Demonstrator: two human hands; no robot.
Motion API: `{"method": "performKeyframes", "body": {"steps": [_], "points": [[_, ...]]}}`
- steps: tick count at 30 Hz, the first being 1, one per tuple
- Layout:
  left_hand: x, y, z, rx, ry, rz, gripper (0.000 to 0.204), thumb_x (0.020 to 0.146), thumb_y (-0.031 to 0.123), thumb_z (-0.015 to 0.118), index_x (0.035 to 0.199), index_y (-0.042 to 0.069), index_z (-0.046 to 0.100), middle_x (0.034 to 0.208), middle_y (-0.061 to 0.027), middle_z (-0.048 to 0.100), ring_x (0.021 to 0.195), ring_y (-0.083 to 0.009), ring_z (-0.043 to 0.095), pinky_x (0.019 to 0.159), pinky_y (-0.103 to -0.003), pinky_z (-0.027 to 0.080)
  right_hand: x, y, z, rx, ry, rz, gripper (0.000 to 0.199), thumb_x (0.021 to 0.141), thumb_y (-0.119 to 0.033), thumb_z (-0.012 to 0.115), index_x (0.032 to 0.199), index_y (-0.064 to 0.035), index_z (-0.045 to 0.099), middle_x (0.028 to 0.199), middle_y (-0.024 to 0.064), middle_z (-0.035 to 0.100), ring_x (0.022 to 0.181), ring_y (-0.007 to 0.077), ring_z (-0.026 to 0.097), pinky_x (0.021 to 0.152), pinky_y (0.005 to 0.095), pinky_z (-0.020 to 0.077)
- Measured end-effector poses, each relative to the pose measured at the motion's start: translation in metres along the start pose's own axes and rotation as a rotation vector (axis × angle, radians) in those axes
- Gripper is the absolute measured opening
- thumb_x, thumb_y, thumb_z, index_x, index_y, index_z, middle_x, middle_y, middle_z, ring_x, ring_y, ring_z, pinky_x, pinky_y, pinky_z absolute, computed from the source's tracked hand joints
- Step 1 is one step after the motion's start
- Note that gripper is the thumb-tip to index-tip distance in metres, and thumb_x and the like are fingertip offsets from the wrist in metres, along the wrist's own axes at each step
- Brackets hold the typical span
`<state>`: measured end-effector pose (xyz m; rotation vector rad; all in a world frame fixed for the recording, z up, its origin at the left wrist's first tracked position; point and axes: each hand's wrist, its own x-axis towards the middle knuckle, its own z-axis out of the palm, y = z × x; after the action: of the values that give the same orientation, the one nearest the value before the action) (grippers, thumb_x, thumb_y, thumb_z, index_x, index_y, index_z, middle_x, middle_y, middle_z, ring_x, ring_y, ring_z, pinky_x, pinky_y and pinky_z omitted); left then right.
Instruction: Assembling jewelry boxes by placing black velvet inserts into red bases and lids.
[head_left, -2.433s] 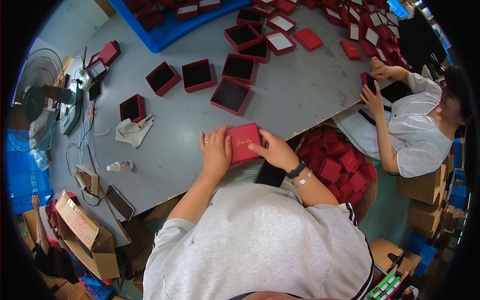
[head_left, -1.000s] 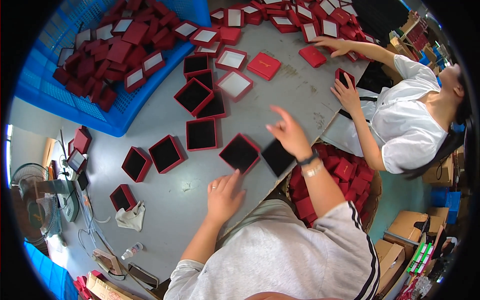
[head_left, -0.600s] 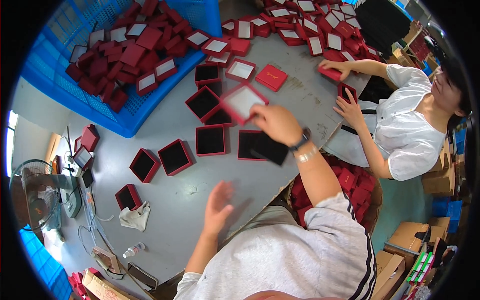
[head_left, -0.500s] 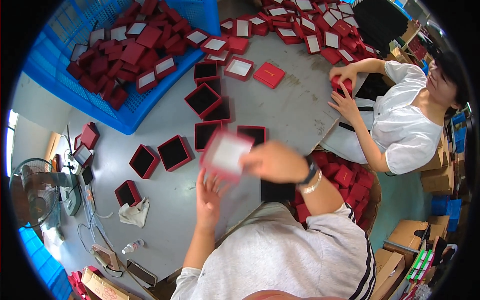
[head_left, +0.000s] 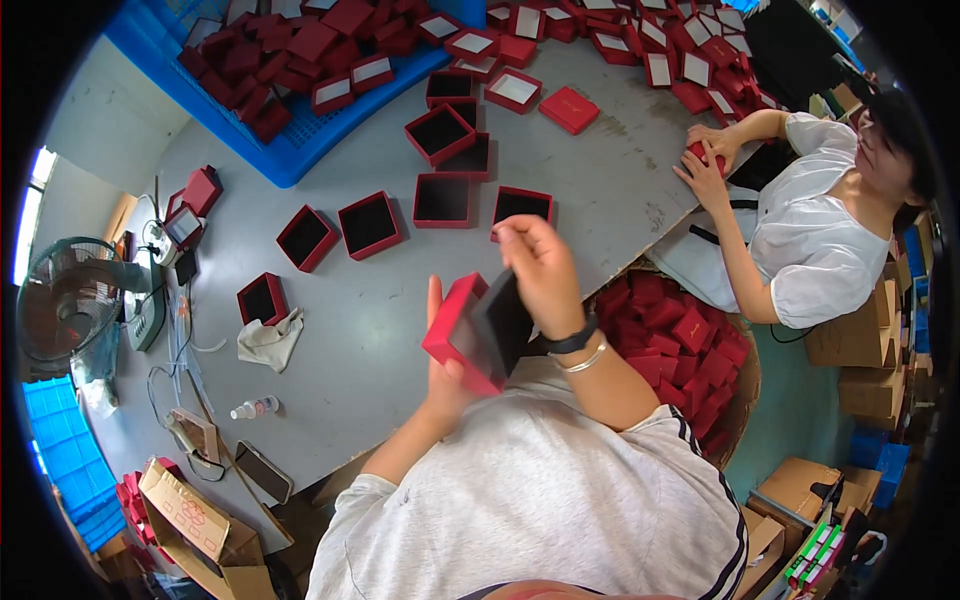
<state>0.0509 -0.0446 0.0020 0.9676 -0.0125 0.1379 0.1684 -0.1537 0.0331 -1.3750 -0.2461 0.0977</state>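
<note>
Nearest, the left hand (head_left: 443, 388) grips one red square box (head_left: 450, 322), tipped on edge, open side facing right; being squarish, it shows no clear long axis. The box sits between thumb and fingers, left of the right hand (head_left: 545, 268), which pinches one black square pad (head_left: 508, 315) upright at the opening; whether they touch is unclear. Beyond, on the grey desk (head_left: 345, 345), at least eight black-lined red boxes (head_left: 370, 225) lie open, before one blue basket (head_left: 290, 165).
</note>
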Motion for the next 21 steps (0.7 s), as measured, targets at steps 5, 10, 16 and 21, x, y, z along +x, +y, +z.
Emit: {"method": "performKeyframes", "body": {"steps": [5,10,16,21], "points": [[-0.025,-0.001,0.005,0.088,0.056,0.129,0.125,0.076,0.072,0.066,0.156,0.011,-0.009,0.155,-0.0173,0.027,0.141,-0.0296,0.034,0.115,-0.043,0.029,-0.032,-0.008,0.027,-0.083,0.051,-0.041,0.016,0.100,-0.016,0.058,0.105,-0.0009,0.060,0.079,-0.0014,0.057,0.069,0.0057,0.050,0.066,0.0209,0.0433],[-0.030,-0.005,-0.010,0.163,-0.011,0.074,0.124,0.078,0.069,0.067,0.155,0.011,-0.011,0.157,-0.0133,0.019,0.146,-0.0271,0.022,0.118,-0.044,0.021,-0.064,-0.023,0.036,-0.447,-0.200,-0.288,0.034,0.100,-0.022,0.052,0.127,-0.0019,0.050,0.129,0.0169,0.048,0.119,0.0340,0.044,0.105,0.0428,0.0316],[-0.027,-0.007,-0.017,0.100,-0.017,0.232,0.117,0.080,0.066,0.068,0.155,0.013,-0.004,0.156,-0.0165,0.023,0.143,-0.0312,0.028,0.117,-0.047,0.025,-0.069,-0.031,0.021,-0.468,-0.363,-0.430,0.062,0.101,-0.031,0.048,0.149,0.0023,0.027,0.154,0.0243,0.025,0.146,0.0421,0.020,0.118,0.0466,0.0193],[-0.022,0.000,-0.005,-0.005,0.011,0.267,0.111,0.081,0.068,0.064,0.155,0.015,0.001,0.156,-0.0158,0.026,0.143,-0.0377,0.030,0.115,-0.052,0.029,-0.093,-0.041,0.013,-0.700,-0.704,-0.473,0.084,0.095,-0.047,0.056,0.150,0.0076,0.022,0.155,0.0285,0.022,0.146,0.0421,0.022,0.117,0.0491,0.0224]]}}
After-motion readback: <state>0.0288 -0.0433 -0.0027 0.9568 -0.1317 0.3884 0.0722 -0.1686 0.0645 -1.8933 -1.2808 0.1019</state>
